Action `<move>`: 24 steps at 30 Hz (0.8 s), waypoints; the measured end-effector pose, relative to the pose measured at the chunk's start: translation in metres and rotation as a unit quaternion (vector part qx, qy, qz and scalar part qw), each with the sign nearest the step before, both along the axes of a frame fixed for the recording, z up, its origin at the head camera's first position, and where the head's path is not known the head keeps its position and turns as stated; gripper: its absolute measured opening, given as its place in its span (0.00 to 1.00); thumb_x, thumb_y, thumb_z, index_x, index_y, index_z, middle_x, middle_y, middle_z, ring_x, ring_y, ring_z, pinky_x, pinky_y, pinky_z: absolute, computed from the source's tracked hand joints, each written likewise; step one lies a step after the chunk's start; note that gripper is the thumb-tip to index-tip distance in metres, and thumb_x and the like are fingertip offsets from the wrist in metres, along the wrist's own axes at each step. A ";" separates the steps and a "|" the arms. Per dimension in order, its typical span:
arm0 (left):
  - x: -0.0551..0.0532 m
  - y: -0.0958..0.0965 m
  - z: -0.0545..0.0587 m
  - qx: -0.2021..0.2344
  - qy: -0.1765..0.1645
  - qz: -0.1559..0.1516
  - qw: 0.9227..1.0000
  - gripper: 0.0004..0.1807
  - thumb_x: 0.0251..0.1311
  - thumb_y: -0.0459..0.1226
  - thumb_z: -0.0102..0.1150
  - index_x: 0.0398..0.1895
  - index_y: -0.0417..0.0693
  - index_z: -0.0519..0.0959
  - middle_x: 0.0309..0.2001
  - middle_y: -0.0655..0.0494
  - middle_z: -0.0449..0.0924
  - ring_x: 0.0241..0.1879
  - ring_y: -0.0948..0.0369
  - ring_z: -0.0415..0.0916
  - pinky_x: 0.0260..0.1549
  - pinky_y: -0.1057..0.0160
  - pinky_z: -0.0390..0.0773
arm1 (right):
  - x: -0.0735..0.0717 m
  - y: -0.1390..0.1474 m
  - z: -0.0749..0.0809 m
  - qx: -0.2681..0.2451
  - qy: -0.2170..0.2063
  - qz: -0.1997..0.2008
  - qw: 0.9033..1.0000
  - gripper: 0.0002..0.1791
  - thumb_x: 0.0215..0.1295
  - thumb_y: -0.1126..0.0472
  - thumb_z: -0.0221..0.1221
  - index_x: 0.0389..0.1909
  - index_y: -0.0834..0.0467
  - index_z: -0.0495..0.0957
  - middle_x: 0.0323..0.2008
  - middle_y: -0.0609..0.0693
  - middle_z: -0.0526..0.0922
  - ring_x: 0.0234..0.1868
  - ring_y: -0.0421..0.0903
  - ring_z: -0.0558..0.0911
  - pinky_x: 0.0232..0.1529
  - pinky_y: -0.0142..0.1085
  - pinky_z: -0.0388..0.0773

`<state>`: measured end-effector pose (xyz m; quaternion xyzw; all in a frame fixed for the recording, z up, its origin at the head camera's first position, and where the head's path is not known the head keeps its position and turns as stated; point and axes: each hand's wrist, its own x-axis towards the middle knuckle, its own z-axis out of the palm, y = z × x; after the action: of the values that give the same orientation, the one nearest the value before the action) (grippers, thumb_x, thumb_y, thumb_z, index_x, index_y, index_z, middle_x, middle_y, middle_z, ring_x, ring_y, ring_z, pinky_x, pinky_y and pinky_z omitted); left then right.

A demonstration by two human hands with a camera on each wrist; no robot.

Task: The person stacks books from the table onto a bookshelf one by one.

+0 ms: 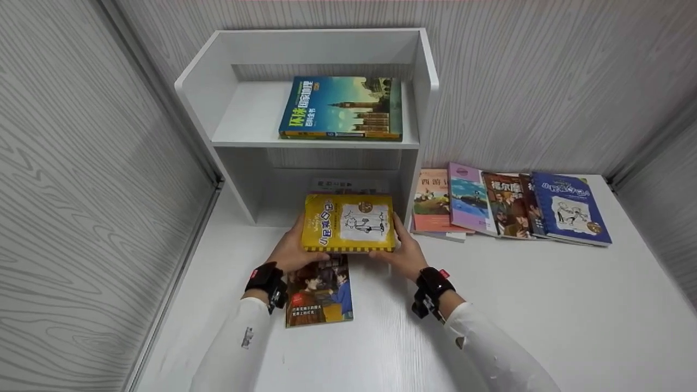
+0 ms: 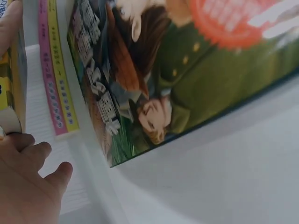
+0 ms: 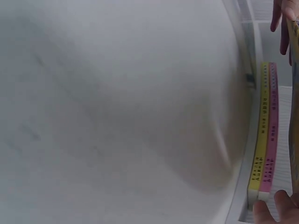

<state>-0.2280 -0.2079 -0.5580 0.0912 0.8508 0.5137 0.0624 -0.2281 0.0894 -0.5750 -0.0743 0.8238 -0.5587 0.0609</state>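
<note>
Between both hands is a yellow comic book (image 1: pixel 366 223), cover up, in front of the shelf's lower compartment. My left hand (image 1: pixel 288 247) grips its left end, with the thumb along the near edge. The right hand (image 1: pixel 407 253) holds the opposite end in much the same way. Below the left hand, a paperback with painted figures (image 1: pixel 321 299) lies on the table, its upper part hidden by the hand and yellow book. Pink and yellow book spines (image 3: pixel 268 121) show inside the lower compartment in the right wrist view.
The white two-level shelf (image 1: pixel 427 60) stands against the back wall. On its upper level lie blue-green encyclopedia books (image 1: pixel 348 109). Along the wall to the right are a pink-purple book (image 1: pixel 471 198), a brown book (image 1: pixel 506 209) and a blue comic book (image 1: pixel 572 209), partly overlapping.
</note>
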 end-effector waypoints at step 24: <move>-0.026 0.014 -0.022 -0.042 -0.008 0.101 0.994 0.53 0.67 0.42 0.71 0.85 0.49 0.47 0.80 0.43 0.57 0.77 0.44 0.58 0.75 0.44 0.59 | -0.030 -0.003 -0.021 0.005 -0.020 -0.003 1.000 0.56 0.68 0.54 0.71 0.85 0.53 0.43 0.80 0.60 0.59 0.80 0.57 0.58 0.80 0.51 0.50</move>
<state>-0.2537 -0.1936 -0.5802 -0.0022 0.8760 0.4818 0.0209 -0.2582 0.0865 -0.5957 -0.0601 0.8255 -0.5561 0.0757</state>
